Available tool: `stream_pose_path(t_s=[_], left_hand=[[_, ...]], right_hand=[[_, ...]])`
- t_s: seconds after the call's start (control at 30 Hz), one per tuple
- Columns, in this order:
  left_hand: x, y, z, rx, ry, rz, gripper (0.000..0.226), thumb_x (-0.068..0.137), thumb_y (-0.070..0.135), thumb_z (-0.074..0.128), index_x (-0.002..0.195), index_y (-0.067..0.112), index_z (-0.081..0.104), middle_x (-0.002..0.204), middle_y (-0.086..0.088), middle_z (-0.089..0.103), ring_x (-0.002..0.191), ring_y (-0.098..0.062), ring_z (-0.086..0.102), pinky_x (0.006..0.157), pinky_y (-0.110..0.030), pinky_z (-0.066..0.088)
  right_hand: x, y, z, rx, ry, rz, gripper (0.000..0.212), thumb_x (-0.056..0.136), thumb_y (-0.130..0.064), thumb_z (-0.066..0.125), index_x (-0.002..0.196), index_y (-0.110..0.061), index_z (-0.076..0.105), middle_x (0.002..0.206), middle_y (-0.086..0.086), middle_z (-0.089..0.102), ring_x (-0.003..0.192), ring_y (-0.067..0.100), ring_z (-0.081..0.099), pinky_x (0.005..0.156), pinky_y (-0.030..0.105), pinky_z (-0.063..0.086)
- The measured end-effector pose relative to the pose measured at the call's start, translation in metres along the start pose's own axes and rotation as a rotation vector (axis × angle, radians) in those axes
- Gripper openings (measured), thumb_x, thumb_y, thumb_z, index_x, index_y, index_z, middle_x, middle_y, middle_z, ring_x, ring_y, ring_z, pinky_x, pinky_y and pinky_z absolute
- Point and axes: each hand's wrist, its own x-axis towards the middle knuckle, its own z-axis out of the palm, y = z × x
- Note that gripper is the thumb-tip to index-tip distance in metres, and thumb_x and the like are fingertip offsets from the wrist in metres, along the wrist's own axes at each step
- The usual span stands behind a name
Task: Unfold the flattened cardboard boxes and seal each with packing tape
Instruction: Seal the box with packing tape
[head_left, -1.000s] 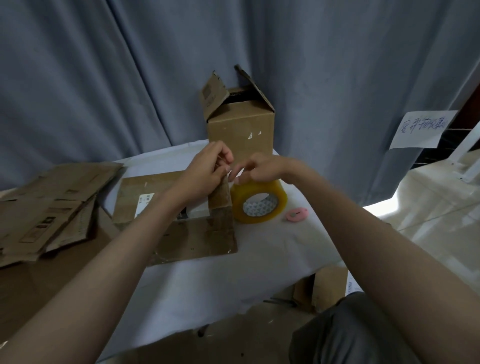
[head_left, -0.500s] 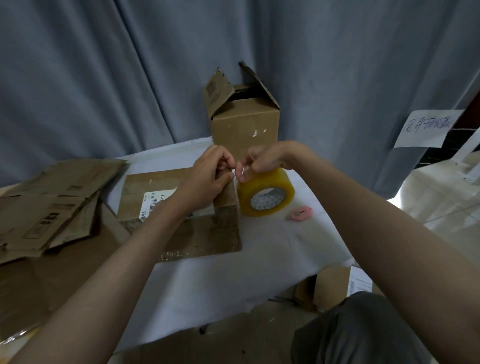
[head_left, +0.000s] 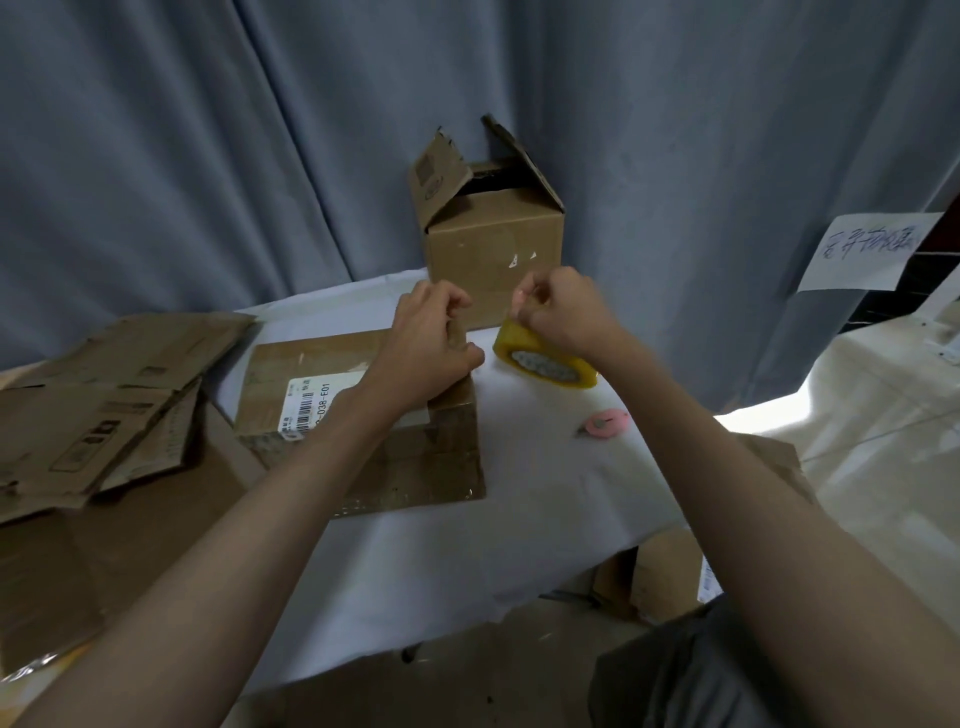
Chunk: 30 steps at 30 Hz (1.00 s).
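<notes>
A partly flattened cardboard box (head_left: 363, 441) with a white label lies on the white-covered table (head_left: 519, 519). My left hand (head_left: 431, 338) has curled fingers gripping the box's far right corner. My right hand (head_left: 563, 312) pinches the loose end of the yellow packing tape roll (head_left: 545, 366), which sits tilted just under it, right of the box. Any clear strip between my hands cannot be made out. An unfolded box (head_left: 493, 249) with raised top flaps stands behind, against the curtain.
A stack of flattened boxes (head_left: 104, 410) lies at the left. A pink cutter (head_left: 605, 423) rests on the cloth right of the box. More cardboard (head_left: 665, 577) sits under the table's right edge. A paper sign (head_left: 872, 249) hangs at the right.
My hands, pinched close together over the roll before, have drawn apart. The right hand moved right and the roll now lies tilted flatter. The left hand stays at the box corner.
</notes>
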Motion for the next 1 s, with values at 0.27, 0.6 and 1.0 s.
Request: stream_pose_path(t_s=[0.27, 0.6, 1.0], left_hand=[[0.009, 0.010, 0.014, 0.221, -0.034, -0.046, 0.046, 0.076, 0.012, 0.072, 0.118, 0.020, 0.055, 0.111, 0.000, 0.044, 0.107, -0.020, 0.036, 0.082, -0.027, 0.030], [0.018, 0.031, -0.002, -0.047, -0.066, 0.089, 0.012, 0.080, 0.049, 0.074, 0.086, 0.039, 0.075, 0.086, 0.016, 0.071, 0.085, -0.004, 0.063, 0.083, -0.042, 0.056], [0.017, 0.049, 0.004, 0.100, 0.018, 0.035, 0.015, 0.084, 0.026, 0.073, 0.072, 0.030, 0.064, 0.069, 0.012, 0.064, 0.075, -0.010, 0.060, 0.087, -0.044, 0.050]], right_hand=[[-0.036, 0.015, 0.006, 0.459, 0.204, 0.067, 0.008, 0.089, -0.016, 0.069, 0.083, -0.023, 0.070, 0.075, -0.017, 0.062, 0.073, -0.009, 0.058, 0.063, 0.010, 0.040], [-0.061, 0.018, 0.015, 0.595, 0.200, 0.067, 0.005, 0.092, -0.015, 0.067, 0.090, -0.019, 0.070, 0.084, -0.011, 0.064, 0.075, -0.009, 0.057, 0.067, 0.019, 0.044], [-0.078, 0.009, 0.004, 0.651, 0.069, 0.147, 0.057, 0.094, -0.021, 0.064, 0.143, -0.037, 0.041, 0.091, -0.007, 0.058, 0.092, 0.010, 0.058, 0.081, 0.031, 0.050]])
